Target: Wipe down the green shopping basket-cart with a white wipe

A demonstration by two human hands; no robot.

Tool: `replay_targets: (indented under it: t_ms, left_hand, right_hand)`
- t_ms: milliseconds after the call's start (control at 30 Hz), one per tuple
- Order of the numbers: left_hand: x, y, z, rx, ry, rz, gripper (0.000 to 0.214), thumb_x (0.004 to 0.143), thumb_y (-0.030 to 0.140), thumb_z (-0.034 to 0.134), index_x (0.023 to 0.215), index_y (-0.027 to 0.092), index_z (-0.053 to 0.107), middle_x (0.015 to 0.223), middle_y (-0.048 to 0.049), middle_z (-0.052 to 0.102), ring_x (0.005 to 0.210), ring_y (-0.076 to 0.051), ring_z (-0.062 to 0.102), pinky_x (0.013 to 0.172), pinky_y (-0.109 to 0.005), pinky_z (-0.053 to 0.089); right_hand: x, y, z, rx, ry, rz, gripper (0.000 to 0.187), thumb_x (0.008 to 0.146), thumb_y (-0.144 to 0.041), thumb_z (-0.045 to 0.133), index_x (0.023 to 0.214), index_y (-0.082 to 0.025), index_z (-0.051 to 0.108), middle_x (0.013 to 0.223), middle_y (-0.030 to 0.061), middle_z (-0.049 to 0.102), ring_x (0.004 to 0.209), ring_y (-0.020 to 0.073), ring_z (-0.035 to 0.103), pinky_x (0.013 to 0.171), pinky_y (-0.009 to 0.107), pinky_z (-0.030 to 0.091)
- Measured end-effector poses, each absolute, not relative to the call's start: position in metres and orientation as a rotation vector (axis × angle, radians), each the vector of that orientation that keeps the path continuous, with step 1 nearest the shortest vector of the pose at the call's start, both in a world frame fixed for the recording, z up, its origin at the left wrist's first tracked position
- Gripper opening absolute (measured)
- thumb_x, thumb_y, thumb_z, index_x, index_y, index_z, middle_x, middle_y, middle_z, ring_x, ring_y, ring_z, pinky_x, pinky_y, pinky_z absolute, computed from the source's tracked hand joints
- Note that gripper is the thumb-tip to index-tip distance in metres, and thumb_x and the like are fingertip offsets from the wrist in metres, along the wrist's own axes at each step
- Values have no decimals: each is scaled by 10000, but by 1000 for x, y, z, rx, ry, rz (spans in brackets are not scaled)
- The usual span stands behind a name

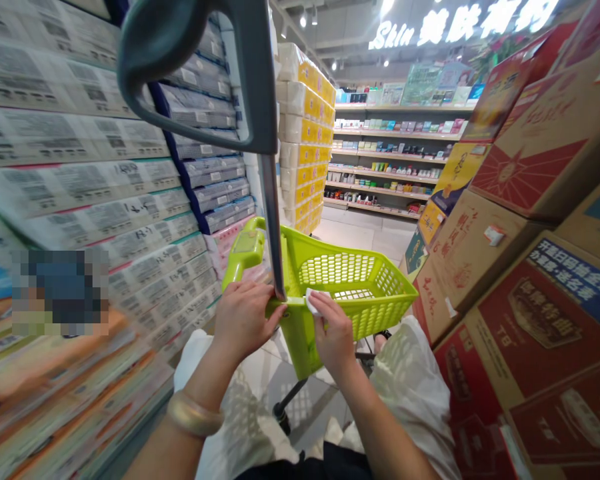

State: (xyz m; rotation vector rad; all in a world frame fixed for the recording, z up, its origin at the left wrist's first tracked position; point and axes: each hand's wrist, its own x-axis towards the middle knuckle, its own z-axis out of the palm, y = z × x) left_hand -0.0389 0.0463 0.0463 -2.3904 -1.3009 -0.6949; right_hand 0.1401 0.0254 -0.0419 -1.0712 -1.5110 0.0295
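Observation:
A lime-green plastic shopping basket cart (380, 310) stands between my legs, its perforated basket pointing away from me. From its near corner a metal pole rises to a large grey handle (260, 80). My left hand (243, 317) rests on the cart's near rim beside the pole, gripping the green edge with thumb and fingers. In my right hand (334, 333) is a folded white wipe (314, 302), pressed against the rim just right of the pole. A green moulded grip (247, 247) curves up beyond my left hand. No goods show in the visible part of the basket.
Stacked paper packs (75, 133) wall in the left side. Yellow-and-white tissue packs (305, 140) stand ahead. Piled cartons (510, 240) crowd the right. Farther back are shelves of small products (395, 147). A caster wheel (281, 417) sits on the tiled floor below the basket.

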Motion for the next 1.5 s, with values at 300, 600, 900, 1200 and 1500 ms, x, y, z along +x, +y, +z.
replay_targets:
  t_ms: [300,600,900,1200,1500]
  left_hand:
    - [-41,38,45,-2399,-1290,-701,226,853,418,564,831,215,660,755,-45,693,788,-251,626,758,-397,403]
    - [-48,26,50,-2399,-1297,-697,245,864,416,530,840,212,663,773,-49,710,789,-255,630,754,-402,411]
    - [-56,22,50,-2361,-1316,-673,244,851,418,537,809,212,660,721,-48,684,775,-260,630,742,-398,405]
    - [-56,23,50,-2372,-1302,-659,251,857,423,529,827,212,661,744,-45,690,782,-258,634,757,-402,416]
    - [-60,22,47,-2348,-1293,-705,238,855,421,535,817,220,657,729,-47,686,782,-254,637,763,-396,412]
  right_hand:
    - [149,21,-45,-1053,-1507,-2,433,838,-52,463,1141,-243,705,1149,74,715,1110,199,658,1014,394,522]
    - [136,8,-38,-941,-1647,33,495,821,-23,457,1204,-255,669,1196,61,694,1163,194,626,1040,388,504]
    - [133,6,-37,-1019,-1661,30,449,883,-68,437,1247,-236,639,1211,84,681,1157,203,617,1032,399,501]
    - [140,11,-41,-1118,-1584,15,458,872,-58,435,1226,-246,656,1178,80,702,1150,221,634,1031,437,504]
    - [132,5,-37,-943,-1729,16,517,873,-54,422,1316,-262,587,1259,56,666,1235,200,581,1070,420,483]
